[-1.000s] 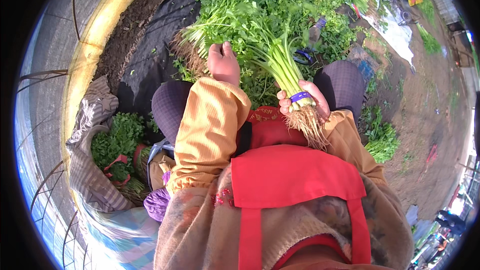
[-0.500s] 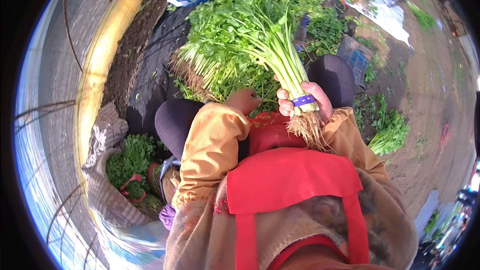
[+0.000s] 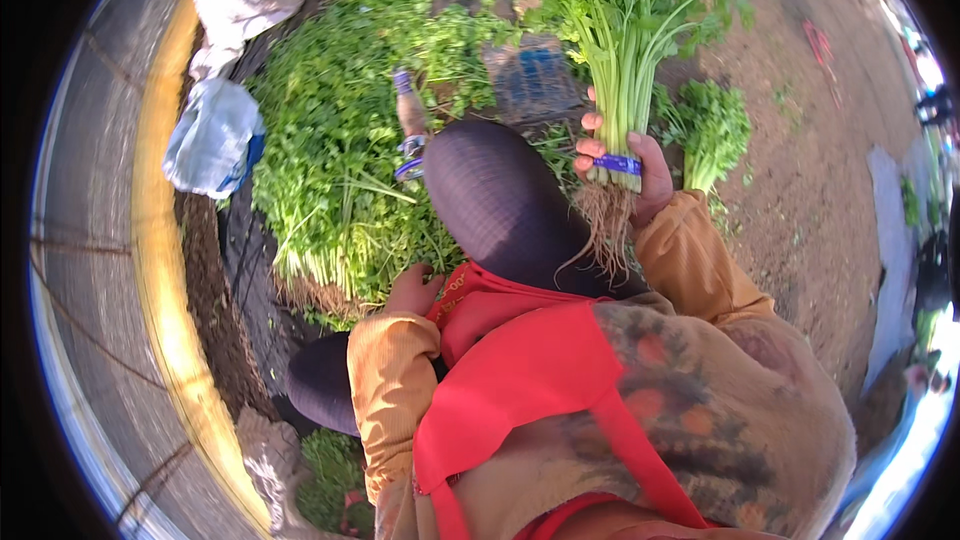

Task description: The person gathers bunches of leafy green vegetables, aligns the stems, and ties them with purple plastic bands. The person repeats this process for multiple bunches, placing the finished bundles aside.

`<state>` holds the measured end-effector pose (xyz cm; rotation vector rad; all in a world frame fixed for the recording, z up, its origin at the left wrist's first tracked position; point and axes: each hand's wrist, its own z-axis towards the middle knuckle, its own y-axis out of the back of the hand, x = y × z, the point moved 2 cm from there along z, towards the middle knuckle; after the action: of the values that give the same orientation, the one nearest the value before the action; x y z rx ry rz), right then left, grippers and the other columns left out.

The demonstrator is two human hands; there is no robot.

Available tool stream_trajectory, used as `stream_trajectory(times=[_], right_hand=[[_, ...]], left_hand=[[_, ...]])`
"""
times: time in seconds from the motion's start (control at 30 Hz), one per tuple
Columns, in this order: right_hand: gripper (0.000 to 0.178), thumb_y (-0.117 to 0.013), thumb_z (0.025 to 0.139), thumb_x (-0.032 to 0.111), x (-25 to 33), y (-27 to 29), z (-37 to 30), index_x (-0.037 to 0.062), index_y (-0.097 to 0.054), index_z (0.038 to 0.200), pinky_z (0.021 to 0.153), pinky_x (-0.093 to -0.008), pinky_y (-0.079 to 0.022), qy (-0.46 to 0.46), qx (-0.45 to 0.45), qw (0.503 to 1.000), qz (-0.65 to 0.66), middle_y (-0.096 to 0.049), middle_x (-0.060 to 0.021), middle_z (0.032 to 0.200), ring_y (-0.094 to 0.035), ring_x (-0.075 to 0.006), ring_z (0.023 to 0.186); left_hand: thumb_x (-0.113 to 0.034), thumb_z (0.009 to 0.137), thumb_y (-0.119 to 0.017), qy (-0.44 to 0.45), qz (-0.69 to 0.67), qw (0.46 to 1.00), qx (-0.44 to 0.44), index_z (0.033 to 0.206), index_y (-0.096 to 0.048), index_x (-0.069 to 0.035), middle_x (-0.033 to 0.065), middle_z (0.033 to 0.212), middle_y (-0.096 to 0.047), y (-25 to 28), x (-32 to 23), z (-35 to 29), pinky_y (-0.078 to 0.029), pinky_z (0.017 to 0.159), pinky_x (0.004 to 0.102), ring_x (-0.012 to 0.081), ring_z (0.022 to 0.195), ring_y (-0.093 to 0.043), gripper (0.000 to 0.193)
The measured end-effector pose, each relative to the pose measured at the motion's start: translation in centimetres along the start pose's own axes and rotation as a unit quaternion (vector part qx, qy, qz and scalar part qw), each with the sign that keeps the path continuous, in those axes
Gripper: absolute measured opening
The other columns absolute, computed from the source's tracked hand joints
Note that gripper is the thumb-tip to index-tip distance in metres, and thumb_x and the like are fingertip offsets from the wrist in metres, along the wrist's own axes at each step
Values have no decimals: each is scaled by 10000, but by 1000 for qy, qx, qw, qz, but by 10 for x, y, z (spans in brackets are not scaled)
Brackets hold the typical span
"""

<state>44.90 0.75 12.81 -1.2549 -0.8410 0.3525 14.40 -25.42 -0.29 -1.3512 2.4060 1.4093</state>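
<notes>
My right hand (image 3: 650,180) is closed round the lower stalks of a celery bunch (image 3: 622,75), holding it upright with the leaves pointing away from me. A purple band (image 3: 617,166) wraps the stalks just above the hanging brown roots (image 3: 605,225). Beside my red apron (image 3: 520,380), at the near edge of a large heap of celery (image 3: 340,180), is my left hand (image 3: 412,292). Its fingers are curled and partly hidden, so whatever they may hold cannot be made out.
Another celery bunch (image 3: 712,130) lies on the soil to the right. Near my knee are a slim purple-topped object (image 3: 408,105) and a flat printed sheet (image 3: 530,78). A white-and-blue sack (image 3: 212,135) lies left, a bag of greens (image 3: 330,475) lower left.
My view has swung to the right. My right hand has carried the banded celery bunch right, to beside the loose bunch on the soil. My left hand stays low near the heap.
</notes>
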Motion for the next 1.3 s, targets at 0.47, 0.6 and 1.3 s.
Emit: stream_trajectory(times=[0.47, 0.6, 1.3], right_hand=[[431, -651, 966, 288, 154, 154, -78, 23, -551, 1291, 774, -422, -631, 69, -205, 972, -92, -676, -127, 1001, -699, -284, 951], [437, -695, 953, 272, 192, 190, -86, 15, -553, 1276, 683, -369, -632, 91, -303, 913, -257, -697, -117, 947, -717, -247, 828], [643, -757, 820, 490, 130, 385, -176, -29, -702, 1197, 926, -445, -558, -349, -520, 354, -694, -732, -245, 1148, -705, -397, 1087]], left_hand=[[-280, 963, -659, -7, 8, 999, 53, 1272, -650, 52, 213, 1012, -761, -37, 8, 22, -577, 769, 380, 249, 854, -751, 454], [-296, 955, -665, 39, -11, 997, 71, 1278, -649, 35, 224, 1044, -756, -36, -8, 18, -574, 807, 393, 282, 908, -751, 462], [-315, 946, -674, 69, -79, 992, 68, 1263, -659, 18, 246, 1064, -748, -56, -7, 9, -559, 870, 407, 324, 991, -743, 460]])
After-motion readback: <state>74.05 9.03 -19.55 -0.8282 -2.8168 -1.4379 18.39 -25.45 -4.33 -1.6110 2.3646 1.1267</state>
